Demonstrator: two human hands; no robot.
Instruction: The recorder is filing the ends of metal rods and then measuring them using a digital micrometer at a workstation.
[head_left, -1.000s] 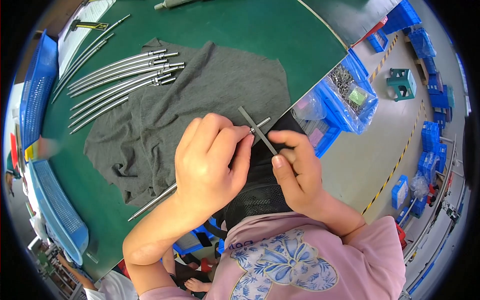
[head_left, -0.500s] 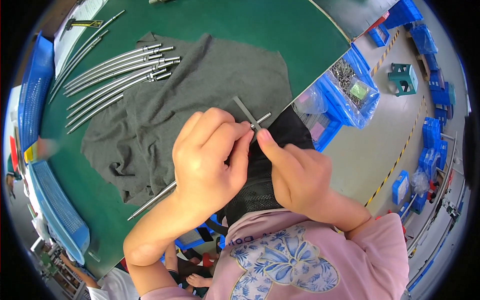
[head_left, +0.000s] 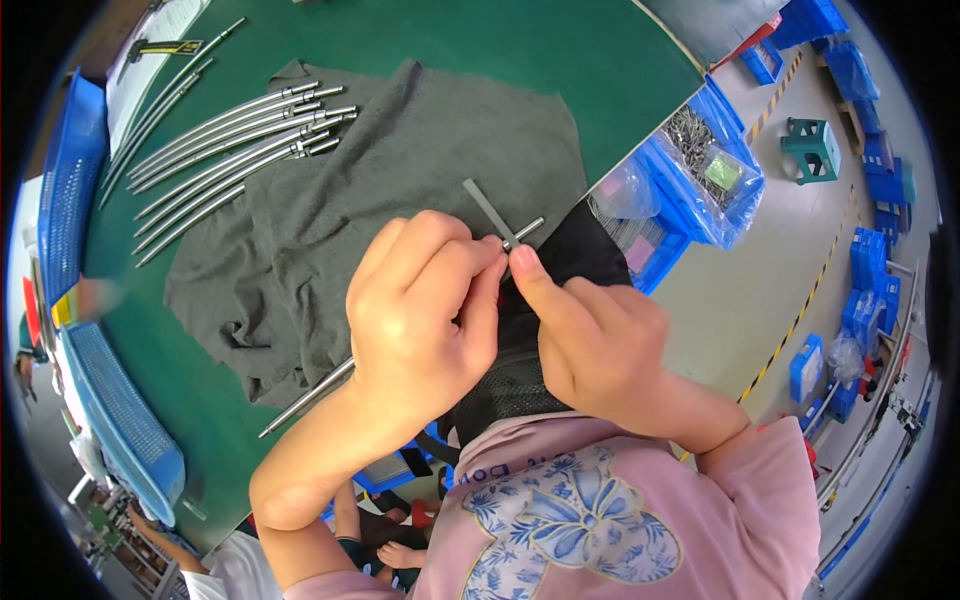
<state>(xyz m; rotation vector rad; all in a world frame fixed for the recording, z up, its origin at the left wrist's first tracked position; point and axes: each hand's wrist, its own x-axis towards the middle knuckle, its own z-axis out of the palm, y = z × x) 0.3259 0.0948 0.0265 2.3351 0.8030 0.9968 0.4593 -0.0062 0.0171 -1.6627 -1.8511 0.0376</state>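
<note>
- Right hand [head_left: 600, 340]: fingers curled; we see its thumb pressing the strip's near end, pinching it, though the fingers' hold underneath is hidden from us.
- Left hand [head_left: 420, 310]: thumb and fingertips drawn tight, pinching the rod just short of its upper tip.
- Rod [head_left: 308, 400]: slim, round, bright metal; runs slantwise beneath the left hand and forearm, its lower end out over the table, its tip beyond the fingertips. We judge it stiff, modest in weight, hard to break, apt to roll or slip on its polish. Best hold, we think: close behind the worked end, with the shank steadied.
- Strip [head_left: 487, 207]: flat, narrow, matt grey, straight-edged; crosses the rod by the thumb. We judge it light and rigid, best held flat by one end.
- Cloth [head_left: 420, 160]: dark grey, soft-looking, rumpled, with folds at its left.
- Rods [head_left: 230, 157]: shiny, side by side, stepped at their ends; some lie partly on the cloth.
- Table [head_left: 480, 40]: green, smooth.
- Basket [head_left: 125, 415]: blue, perforated, at the table's left edge.
- Bin [head_left: 742, 205]: blue, lined with clear film, holding small metal pieces.
- Stool [head_left: 812, 150]: green, on the floor well apart.
</note>
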